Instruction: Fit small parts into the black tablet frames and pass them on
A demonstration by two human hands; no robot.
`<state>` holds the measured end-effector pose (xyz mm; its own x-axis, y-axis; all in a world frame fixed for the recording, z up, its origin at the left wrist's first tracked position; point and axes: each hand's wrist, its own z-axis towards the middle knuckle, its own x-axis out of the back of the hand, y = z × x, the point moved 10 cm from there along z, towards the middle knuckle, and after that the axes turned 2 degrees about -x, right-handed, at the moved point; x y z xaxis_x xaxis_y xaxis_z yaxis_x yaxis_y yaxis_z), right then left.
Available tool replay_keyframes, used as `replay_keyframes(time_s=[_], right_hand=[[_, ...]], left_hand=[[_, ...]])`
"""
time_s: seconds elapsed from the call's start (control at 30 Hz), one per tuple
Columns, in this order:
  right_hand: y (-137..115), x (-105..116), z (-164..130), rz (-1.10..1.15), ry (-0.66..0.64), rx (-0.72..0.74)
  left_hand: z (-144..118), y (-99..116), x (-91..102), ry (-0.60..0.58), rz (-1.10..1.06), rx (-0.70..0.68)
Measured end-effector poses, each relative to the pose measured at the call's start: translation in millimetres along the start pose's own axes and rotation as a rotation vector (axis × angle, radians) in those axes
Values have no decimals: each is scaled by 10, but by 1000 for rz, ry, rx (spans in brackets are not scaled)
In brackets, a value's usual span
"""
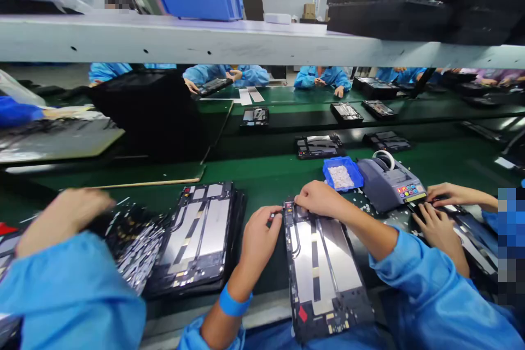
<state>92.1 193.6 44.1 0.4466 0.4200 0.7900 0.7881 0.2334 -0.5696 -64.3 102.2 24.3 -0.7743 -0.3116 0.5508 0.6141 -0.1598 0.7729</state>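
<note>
Green bench [279, 175], hands on tablet [324, 273]

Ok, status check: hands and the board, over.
Left hand and right hand both pinching top edge of open tablet chassis. Blue parts tray just beyond. Co-worker's hands close either side.

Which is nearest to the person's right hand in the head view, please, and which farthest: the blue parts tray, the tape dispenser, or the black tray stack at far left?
From the right hand:
1. Blue parts tray, just beyond the hand, slightly right.
2. Tape dispenser, farther right.
3. Black tray stack, far left, across the belt.
</note>
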Motion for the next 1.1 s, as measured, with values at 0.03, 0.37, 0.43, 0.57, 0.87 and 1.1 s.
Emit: replay_keyframes(time_s=[0.03,0.37,0.43,0.57,0.87,1.1], right_hand=[[2,-15,-4,-4,-18,-17],[-64,-118,69,-98,-93,-54],[-62,-131,79,-120,-103,-51],[-65,-136,95,-153,-89,-27],[-108,-122,77,-190,-68,84],[-68,-261,-340,-267,188,491]], left_hand=[[-2,-1,-32,-13,-1,-8],[-39,204,-90,-12,218,-282],[-40,257,-116,-32,290,-331],[-35,295,-167,-75,432,-362],[-42,384,-304,-240,771,-357],[61,256,-297,-344,559,-282]])
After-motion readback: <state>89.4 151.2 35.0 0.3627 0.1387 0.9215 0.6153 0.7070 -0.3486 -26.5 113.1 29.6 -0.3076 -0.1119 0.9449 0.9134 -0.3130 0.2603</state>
